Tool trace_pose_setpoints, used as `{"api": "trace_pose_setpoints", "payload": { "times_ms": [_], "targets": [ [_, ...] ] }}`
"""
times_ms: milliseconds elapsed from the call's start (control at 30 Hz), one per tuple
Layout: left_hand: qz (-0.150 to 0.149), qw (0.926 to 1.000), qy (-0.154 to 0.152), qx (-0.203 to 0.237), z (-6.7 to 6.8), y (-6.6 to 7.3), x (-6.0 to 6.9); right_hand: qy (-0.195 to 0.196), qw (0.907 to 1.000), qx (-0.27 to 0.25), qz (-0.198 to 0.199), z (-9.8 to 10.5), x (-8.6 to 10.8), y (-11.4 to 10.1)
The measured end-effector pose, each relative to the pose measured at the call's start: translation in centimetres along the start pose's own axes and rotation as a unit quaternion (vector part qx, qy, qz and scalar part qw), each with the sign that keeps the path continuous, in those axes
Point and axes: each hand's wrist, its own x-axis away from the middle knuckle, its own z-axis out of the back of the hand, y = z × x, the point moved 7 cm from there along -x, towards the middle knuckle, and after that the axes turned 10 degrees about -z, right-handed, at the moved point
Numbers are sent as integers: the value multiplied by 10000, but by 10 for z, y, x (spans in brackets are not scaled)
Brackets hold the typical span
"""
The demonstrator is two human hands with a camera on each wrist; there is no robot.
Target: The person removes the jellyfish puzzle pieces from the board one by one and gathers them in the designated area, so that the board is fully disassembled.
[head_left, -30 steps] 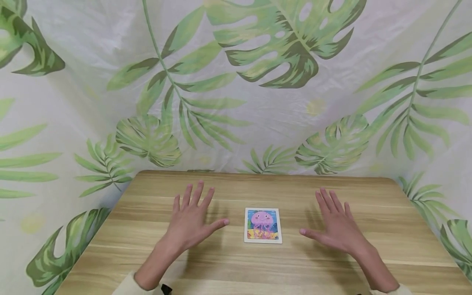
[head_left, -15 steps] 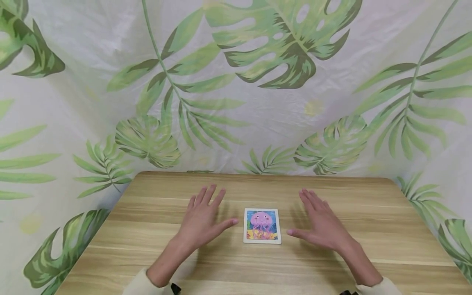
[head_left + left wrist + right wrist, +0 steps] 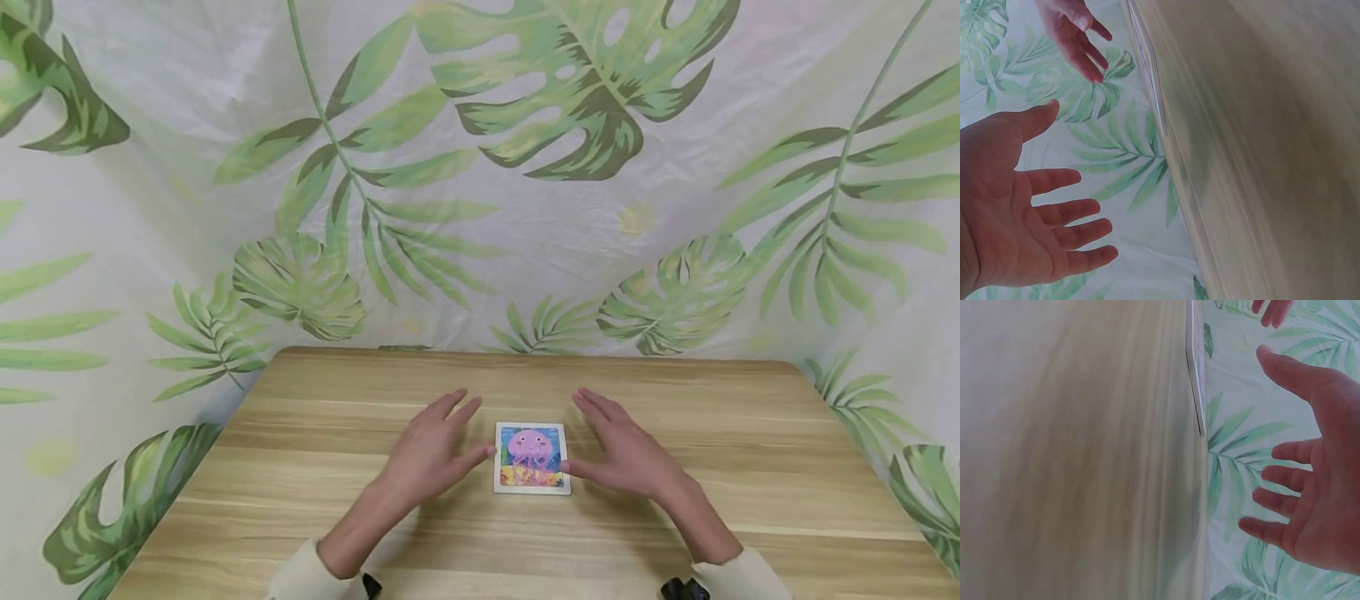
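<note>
A flat square picture panel (image 3: 532, 458) with a white border and a pink jellyfish lies on the wooden table. My left hand (image 3: 429, 454) hovers just left of it, fingers spread and the thumb tip at its left edge in the head view. On the other side my right hand (image 3: 630, 454) is held likewise, its thumb tip over the right edge. Both wrist views show the hands above the tabletop with nothing in them. In the left wrist view the panel (image 3: 1149, 69) appears edge-on, apart from the left hand (image 3: 1029, 206).
The wooden table (image 3: 337, 517) has rounded far corners. Behind it hangs a pale cloth (image 3: 540, 242) printed with green leaves. Cream sleeves (image 3: 315, 575) cover the forearms, and a dark object (image 3: 684, 588) shows at the right wrist.
Both hands have moved inward toward the picture panel from either side, and their fingers have drawn somewhat closer together. The panel stays in place on the table.
</note>
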Motion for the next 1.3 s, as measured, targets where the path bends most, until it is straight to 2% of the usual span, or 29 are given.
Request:
{"api": "trace_pose_setpoints", "payload": {
  "times_ms": [200, 533, 800, 1000, 1200, 1300],
  "targets": [
    [-12, 9995, -187, 260, -8, 5, -2, -286, 9994, -216, -5, -9, -8, -5],
    [-349, 9966, -506, 548, -19, 6, -9, -434, 9986, -275, 78, -17, -20, -12],
    [-737, 9855, -1105, 1052, -26, 7, -14, -583, 9969, -292, 432, -24, -29, -25],
    [-943, 9773, -1592, 1036, -35, 6, -16, -666, 9961, -347, 458, -30, -37, -32],
    [-951, 9722, -1946, 890, -40, 5, -18, -829, 9939, -501, 526, -33, -42, -39],
    [-1065, 9691, -2089, 762, -43, 6, -18, -878, 9932, -537, 545, -35, -45, -41]
  ]
}}
